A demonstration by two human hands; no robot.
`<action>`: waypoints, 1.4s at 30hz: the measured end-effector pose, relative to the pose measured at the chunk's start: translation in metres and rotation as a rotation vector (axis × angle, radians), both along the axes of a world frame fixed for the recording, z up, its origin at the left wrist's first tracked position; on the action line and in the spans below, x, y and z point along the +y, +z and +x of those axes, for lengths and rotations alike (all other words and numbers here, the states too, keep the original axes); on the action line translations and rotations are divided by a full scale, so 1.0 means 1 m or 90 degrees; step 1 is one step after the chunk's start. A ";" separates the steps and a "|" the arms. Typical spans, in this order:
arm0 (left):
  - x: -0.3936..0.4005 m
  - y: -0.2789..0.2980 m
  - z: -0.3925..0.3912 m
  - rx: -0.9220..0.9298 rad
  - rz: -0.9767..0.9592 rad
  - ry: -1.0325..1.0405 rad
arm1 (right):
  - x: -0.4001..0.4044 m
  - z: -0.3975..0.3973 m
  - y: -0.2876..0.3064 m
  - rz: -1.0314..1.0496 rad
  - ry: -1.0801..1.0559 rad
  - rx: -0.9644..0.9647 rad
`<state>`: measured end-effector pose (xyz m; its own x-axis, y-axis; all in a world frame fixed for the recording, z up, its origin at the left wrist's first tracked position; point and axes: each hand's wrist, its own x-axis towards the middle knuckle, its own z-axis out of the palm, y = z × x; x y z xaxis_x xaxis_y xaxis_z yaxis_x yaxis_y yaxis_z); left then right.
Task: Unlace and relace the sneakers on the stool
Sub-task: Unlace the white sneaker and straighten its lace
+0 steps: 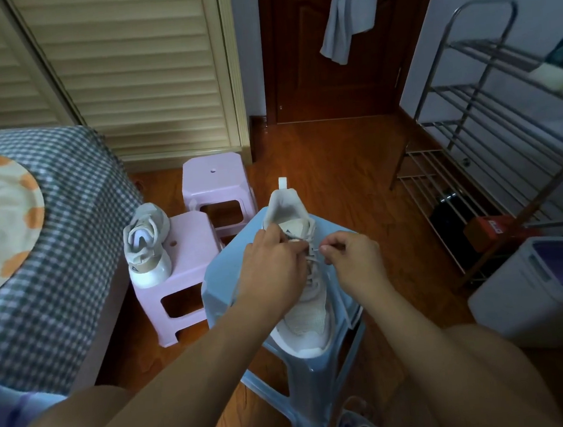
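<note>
— While the lace (315,253) is pinched by the right hand (351,258) and the left hand (273,265) is curled at the eyelets, what is risked?

— An eyelet may be skipped, or the sneaker (298,280) dragged off the near blue stool (221,281).

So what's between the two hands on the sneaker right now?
In the head view, a short stretch of lace runs between left hand and right hand, over the sneaker tongue.
</note>
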<state>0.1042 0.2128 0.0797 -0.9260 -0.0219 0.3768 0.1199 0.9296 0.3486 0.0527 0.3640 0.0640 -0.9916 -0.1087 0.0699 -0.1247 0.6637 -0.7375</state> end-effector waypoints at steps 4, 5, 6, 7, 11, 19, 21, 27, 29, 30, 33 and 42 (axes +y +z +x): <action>0.000 -0.001 -0.004 -0.007 0.101 0.013 | -0.003 -0.003 -0.004 -0.052 0.018 -0.024; 0.001 -0.001 -0.004 -0.003 0.116 0.019 | -0.003 -0.004 -0.005 -0.076 0.025 -0.043; 0.002 0.000 -0.004 0.002 0.123 0.026 | -0.004 -0.006 -0.007 -0.103 0.024 -0.064; 0.003 0.000 -0.004 0.006 0.119 0.033 | -0.004 -0.006 -0.010 -0.127 0.014 -0.079; 0.007 0.001 -0.007 0.041 0.049 0.063 | -0.008 -0.004 -0.014 -0.201 -0.037 -0.107; 0.008 0.002 -0.014 -0.049 0.039 0.050 | -0.009 -0.004 -0.017 -0.329 -0.075 -0.181; 0.001 0.004 -0.017 -0.086 0.094 0.013 | -0.008 -0.004 -0.019 -0.332 -0.099 -0.196; -0.010 0.017 -0.022 -0.142 0.099 -0.030 | -0.006 -0.004 -0.016 -0.260 -0.024 -0.116; -0.007 0.015 -0.019 -0.104 0.092 -0.025 | -0.005 -0.004 -0.015 -0.220 0.002 -0.073; -0.006 0.014 -0.017 -0.083 0.076 -0.021 | -0.005 -0.005 -0.014 -0.206 0.014 -0.063; -0.003 0.010 -0.014 -0.046 0.034 -0.002 | -0.003 -0.006 -0.013 -0.169 0.054 -0.040; 0.005 0.004 -0.009 0.007 0.003 0.003 | 0.000 -0.014 -0.007 -0.280 0.122 -0.176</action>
<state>0.0947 0.2179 0.0833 -0.9219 -0.0284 0.3865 0.1189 0.9286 0.3516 0.0384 0.3636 0.0567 -0.9448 -0.3085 -0.1105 0.0244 0.2699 -0.9626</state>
